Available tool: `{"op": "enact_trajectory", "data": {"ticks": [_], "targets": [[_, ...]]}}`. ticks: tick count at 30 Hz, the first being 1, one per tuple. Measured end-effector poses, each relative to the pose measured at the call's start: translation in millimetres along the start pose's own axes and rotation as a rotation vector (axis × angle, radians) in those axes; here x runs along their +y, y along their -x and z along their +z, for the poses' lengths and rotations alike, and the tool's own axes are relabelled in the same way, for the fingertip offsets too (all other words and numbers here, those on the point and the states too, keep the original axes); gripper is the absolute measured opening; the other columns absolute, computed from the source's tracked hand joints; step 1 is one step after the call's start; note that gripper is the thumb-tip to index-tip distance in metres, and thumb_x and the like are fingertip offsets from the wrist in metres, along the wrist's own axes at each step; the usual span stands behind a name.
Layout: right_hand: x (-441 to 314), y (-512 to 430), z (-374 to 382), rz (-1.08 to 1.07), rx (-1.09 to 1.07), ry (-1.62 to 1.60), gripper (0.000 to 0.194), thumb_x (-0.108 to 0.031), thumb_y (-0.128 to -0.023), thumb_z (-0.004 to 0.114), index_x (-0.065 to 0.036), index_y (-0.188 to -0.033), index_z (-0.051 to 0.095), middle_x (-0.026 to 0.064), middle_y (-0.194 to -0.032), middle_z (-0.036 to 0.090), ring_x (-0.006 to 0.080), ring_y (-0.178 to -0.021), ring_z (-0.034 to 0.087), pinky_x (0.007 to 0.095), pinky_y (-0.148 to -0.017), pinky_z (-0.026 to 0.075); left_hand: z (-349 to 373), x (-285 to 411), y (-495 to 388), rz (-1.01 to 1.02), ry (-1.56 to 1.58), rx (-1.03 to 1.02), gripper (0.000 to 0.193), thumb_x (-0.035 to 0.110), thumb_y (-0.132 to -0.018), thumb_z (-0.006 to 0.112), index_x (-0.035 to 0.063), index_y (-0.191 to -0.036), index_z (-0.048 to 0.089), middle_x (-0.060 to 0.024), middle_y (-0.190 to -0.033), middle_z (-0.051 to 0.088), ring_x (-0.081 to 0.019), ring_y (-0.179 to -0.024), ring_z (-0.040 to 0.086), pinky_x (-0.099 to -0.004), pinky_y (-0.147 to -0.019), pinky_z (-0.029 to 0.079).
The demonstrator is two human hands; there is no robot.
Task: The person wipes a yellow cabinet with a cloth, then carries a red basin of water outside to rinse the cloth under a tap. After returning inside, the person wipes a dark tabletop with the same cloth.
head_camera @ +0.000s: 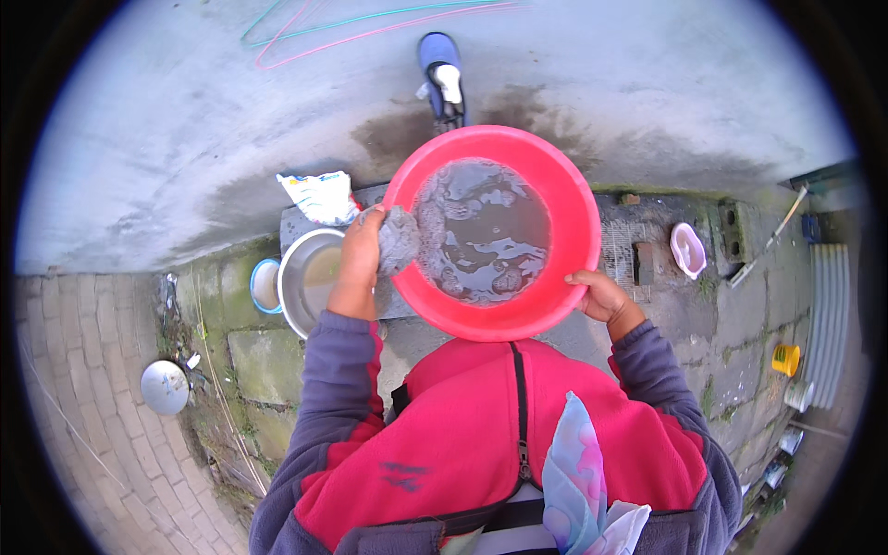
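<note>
Before my body is a large red plastic basin [572, 201] holding murky, foamy water [485, 229]. My left hand [359, 257] grips a wet, crumpled grey cloth [398, 239] at the basin's left rim. Whether these fingers also hold the rim is hidden by the cloth. On the opposite side, my right hand [602, 297] pinches the lower right rim, thumb on top and fingers underneath. A metal basin [291, 305] with cloudy water stands just left of my left wrist.
A white plastic bag [322, 198] lies by the wall [208, 125], where a blue shoe [438, 62] hangs or leans. A blue-rimmed bowl [265, 286] is at left. On the right are a pink basin [688, 250], a brick [643, 263], a long-handled tool [770, 236] and a yellow bucket [786, 360].
</note>
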State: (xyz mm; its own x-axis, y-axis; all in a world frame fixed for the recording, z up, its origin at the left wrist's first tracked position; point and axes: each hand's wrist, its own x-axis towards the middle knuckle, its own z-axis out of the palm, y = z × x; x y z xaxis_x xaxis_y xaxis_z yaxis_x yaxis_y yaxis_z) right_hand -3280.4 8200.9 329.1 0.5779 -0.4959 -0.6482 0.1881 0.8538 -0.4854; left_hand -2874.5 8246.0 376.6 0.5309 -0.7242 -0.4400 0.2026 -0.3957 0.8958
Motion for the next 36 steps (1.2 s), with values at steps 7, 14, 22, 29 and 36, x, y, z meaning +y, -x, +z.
{"op": "enact_trajectory", "data": {"ticks": [7, 14, 22, 29, 36], "targets": [[20, 49, -37, -0.205, 0.081, -0.059, 0.035, -0.001, -0.085, 0.058, 0.002, -0.12, 0.055, 0.0124, -0.108, 0.066, 0.0237, -0.092, 0.068, 0.0374, -0.081, 0.058, 56, 13, 6, -0.101, 0.269, -0.266, 0.039, 0.03, -0.095, 0.047, 0.0018, -0.119, 0.061, -0.0093, -0.105, 0.068, -0.0235, -0.096, 0.066, -0.0363, -0.086, 0.052], [70, 132, -108, -0.388, 0.306, -0.336, 0.028, -0.001, -0.086, 0.055, 0.002, -0.114, 0.057, 0.0121, -0.104, 0.066, 0.0231, -0.094, 0.067, 0.0368, -0.077, 0.058, 74, -12, -17, -0.084, 0.619, -0.514, 0.041, 0.033, -0.097, 0.04, 0.003, -0.115, 0.062, -0.0125, -0.109, 0.067, -0.028, -0.102, 0.064, -0.0409, -0.089, 0.051], [65, 176, -213, -0.463, 0.823, -0.328, 0.019, -0.006, -0.086, 0.056, -0.003, -0.104, 0.058, 0.0057, -0.091, 0.066, 0.0185, -0.077, 0.065, 0.0308, -0.061, 0.056, 30, -14, 10, -0.095, 0.773, -0.244, 0.034, 0.038, -0.097, 0.043, 0.0113, -0.107, 0.062, -0.0064, -0.103, 0.064, -0.0242, -0.089, 0.061, -0.038, -0.069, 0.051], [11, 148, -335, -0.355, 1.323, -0.019, 0.021, -0.011, -0.083, 0.057, -0.005, -0.103, 0.058, 0.0064, -0.085, 0.065, 0.0204, -0.069, 0.066, 0.033, -0.053, 0.055, -28, -24, 23, -0.002, 0.753, -0.178, 0.038, 0.041, -0.097, 0.04, 0.0147, -0.116, 0.059, -0.0024, -0.109, 0.063, -0.02, -0.091, 0.06, -0.0336, -0.058, 0.05], [-57, 150, -441, -0.426, 1.816, 0.686, 0.084, -0.017, -0.081, 0.059, 0.002, -0.142, 0.004, 0.0276, -0.132, 0.045, 0.036, -0.11, 0.058, 0.0456, -0.101, 0.038, -57, -34, 44, 0.02, 0.738, -0.104, 0.029, 0.036, -0.096, 0.04, 0.017, -0.105, 0.059, -0.0002, -0.103, 0.063, -0.0173, -0.085, 0.058, -0.029, -0.053, 0.046]]}}
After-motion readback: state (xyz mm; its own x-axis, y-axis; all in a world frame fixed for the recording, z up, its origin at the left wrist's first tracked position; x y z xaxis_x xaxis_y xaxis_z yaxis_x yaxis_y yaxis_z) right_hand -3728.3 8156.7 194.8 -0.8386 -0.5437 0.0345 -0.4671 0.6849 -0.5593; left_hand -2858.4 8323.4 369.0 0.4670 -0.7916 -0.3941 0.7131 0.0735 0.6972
